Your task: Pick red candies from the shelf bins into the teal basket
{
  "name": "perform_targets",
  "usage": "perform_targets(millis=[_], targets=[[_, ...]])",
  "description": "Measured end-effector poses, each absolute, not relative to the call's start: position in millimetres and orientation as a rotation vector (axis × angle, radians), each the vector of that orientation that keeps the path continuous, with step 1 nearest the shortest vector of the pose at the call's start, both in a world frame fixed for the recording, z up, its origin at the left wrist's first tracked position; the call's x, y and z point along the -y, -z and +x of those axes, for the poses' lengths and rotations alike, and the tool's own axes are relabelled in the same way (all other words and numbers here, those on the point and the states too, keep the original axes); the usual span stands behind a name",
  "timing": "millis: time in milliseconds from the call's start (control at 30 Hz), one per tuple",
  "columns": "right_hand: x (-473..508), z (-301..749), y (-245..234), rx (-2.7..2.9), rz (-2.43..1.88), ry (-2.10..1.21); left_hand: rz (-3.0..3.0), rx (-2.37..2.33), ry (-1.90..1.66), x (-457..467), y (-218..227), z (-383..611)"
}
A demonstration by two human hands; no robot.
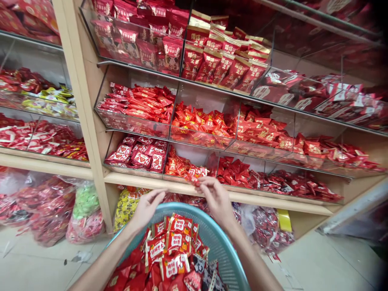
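Observation:
A red wrapped candy (195, 181) is pinched between the thumb and fingertips of my right hand (214, 199), at the front edge of the lowest shelf's bin of small red candies (178, 165). My left hand (149, 207) hovers above the far left rim of a teal plastic basket (226, 238); its fingers are loosely curved and apart, with nothing seen in them. Inside the basket lie red packets with white lettering (176, 241), plain red packets (121, 279) and a few black-and-white patterned ones (214, 277).
Wooden shelves hold clear bins of red packets (228, 62) in several rows. Wooden shelf edging (273, 205) runs across in front of me. Plastic bags with green (87, 201), yellow (129, 206) and red candies (268, 226) stand below on the tiled floor (339, 262).

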State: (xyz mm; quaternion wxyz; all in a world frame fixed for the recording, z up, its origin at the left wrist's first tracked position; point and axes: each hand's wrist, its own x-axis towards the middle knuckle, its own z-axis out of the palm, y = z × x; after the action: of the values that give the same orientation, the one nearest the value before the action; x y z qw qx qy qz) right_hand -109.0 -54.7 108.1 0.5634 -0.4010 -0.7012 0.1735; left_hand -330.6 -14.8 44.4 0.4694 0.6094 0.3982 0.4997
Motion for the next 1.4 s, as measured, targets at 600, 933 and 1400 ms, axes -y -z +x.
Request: perform_targets(millis=[600, 933, 1400], targets=[[96, -163, -36, 1.322, -1.022, -1.111, 1.460, -0.835, -1.079, 29, -54, -324], [95, -162, -44, 1.001, -0.968, -1.289, 1.275, -0.712, -0.906, 36, -62, -321], [90, -149, -42, 1.031, -1.029, -1.173, 1.556, -0.901, -0.758, 26, -80, -366]])
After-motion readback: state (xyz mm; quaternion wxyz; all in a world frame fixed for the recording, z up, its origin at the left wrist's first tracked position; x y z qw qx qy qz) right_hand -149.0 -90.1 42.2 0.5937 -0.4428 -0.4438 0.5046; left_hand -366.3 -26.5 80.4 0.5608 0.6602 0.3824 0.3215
